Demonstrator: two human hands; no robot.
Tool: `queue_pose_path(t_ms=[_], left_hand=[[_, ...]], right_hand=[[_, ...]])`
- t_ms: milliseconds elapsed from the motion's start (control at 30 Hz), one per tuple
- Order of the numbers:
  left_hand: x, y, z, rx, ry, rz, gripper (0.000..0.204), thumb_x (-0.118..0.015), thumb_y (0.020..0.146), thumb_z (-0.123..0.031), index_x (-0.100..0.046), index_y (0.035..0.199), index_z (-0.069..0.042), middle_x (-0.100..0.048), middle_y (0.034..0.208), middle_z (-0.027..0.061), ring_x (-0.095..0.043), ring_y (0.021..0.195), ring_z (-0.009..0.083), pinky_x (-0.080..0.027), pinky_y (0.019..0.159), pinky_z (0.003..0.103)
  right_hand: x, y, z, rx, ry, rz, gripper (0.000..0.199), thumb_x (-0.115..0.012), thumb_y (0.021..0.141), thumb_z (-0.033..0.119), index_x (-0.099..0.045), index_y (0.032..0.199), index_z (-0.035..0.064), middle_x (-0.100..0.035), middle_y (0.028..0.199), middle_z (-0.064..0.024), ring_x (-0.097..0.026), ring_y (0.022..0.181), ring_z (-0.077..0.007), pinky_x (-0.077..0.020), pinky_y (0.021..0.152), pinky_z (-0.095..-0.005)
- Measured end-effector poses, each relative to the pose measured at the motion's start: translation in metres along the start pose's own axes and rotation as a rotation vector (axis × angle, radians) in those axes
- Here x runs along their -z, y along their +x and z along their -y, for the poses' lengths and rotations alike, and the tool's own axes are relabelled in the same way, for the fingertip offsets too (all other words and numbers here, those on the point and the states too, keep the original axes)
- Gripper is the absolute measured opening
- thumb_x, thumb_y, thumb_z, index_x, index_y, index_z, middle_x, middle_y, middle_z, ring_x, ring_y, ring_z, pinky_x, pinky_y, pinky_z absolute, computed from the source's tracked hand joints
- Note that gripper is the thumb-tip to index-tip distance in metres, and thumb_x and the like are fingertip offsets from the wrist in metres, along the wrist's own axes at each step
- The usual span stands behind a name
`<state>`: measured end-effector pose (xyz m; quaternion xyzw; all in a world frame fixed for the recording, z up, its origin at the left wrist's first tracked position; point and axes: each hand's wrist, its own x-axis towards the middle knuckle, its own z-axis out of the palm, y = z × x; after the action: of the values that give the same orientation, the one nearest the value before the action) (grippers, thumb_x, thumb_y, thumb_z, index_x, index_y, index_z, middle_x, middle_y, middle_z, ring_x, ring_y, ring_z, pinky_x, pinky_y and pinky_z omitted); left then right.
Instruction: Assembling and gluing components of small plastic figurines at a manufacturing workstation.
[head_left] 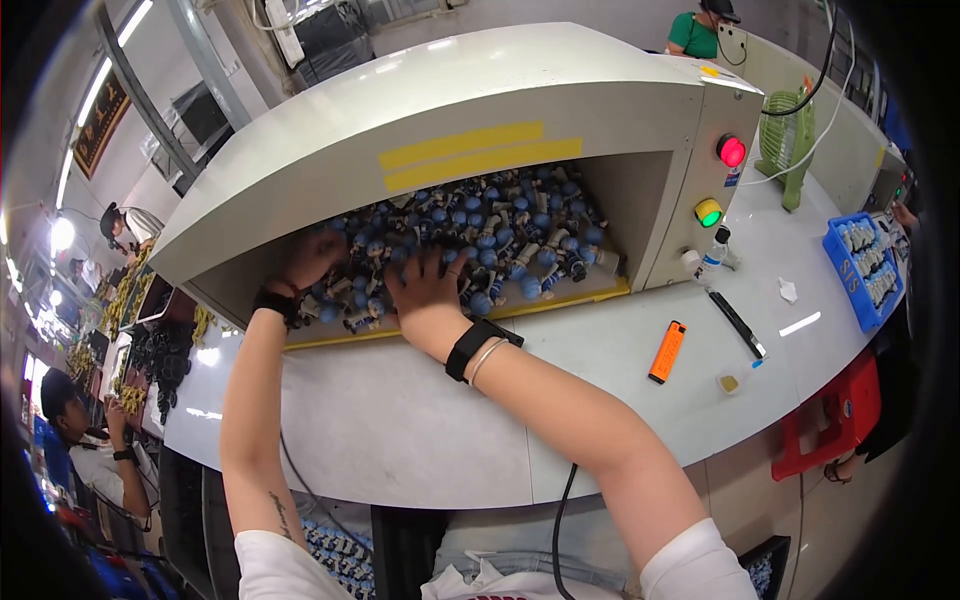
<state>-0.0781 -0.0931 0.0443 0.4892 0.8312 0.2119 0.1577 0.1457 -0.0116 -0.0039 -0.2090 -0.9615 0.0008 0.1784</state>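
Your left hand and right hand, fingers spread wide, rest flat on the blue-headed figurines. Nothing gripped; the cream hood forces that low, palm-down reach

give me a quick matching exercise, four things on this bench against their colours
Things:
1. upper round lamp on the machine's panel
2. lower round lamp on the panel
3. tray at the right end of the bench
4. flat bar-shaped thing lying on the white bench top

Colours:
a. orange
b. blue
c. red
d. green

Pairs: 1-c, 2-d, 3-b, 4-a
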Motion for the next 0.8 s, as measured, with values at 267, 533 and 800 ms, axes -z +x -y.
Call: queue_pose_path(t_ms=[267,533,800], left_hand=[[-0.056,0.049,0.005,-0.398,0.946,-0.369,0.033,-0.045,0.083,-0.027,-0.048,0.113,-0.011,-0.047,0.118,0.012,-0.039,0.114,0.0275,-0.036,0.089,0.04],[-0.051,0.028,0.017,-0.336,0.478,-0.138,0.041,-0.033,0.088,-0.03,-0.034,0.128,-0.018,-0.023,0.137,0.0098,-0.018,0.127,0.0294,-0.017,0.1,0.05],[-0.041,0.04,-0.013,0.061,0.889,0.07,0.046,-0.036,0.085,-0.035,-0.033,0.127,-0.016,-0.019,0.139,0.0068,-0.02,0.126,0.03,-0.021,0.096,0.057]], right_hand=[[0.003,-0.005,0.002,0.004,0.033,0.034,0.073,-0.05,0.074,0.051,-0.031,0.127,0.0048,-0.03,0.128,-0.022,-0.025,0.119,-0.0396,-0.0166,0.085,-0.07],[0.034,-0.003,-0.019,-0.004,0.157,0.099,0.083,-0.059,0.066,0.052,-0.03,0.127,0.0046,-0.03,0.129,-0.0217,-0.026,0.12,-0.0376,-0.0228,0.084,-0.067],[0.101,0.012,-0.079,-0.025,0.254,0.285,0.05,-0.072,0.055,0.033,-0.056,0.088,-0.0007,-0.059,0.083,-0.0156,-0.058,0.082,-0.0256,-0.0466,0.07,-0.0321]])
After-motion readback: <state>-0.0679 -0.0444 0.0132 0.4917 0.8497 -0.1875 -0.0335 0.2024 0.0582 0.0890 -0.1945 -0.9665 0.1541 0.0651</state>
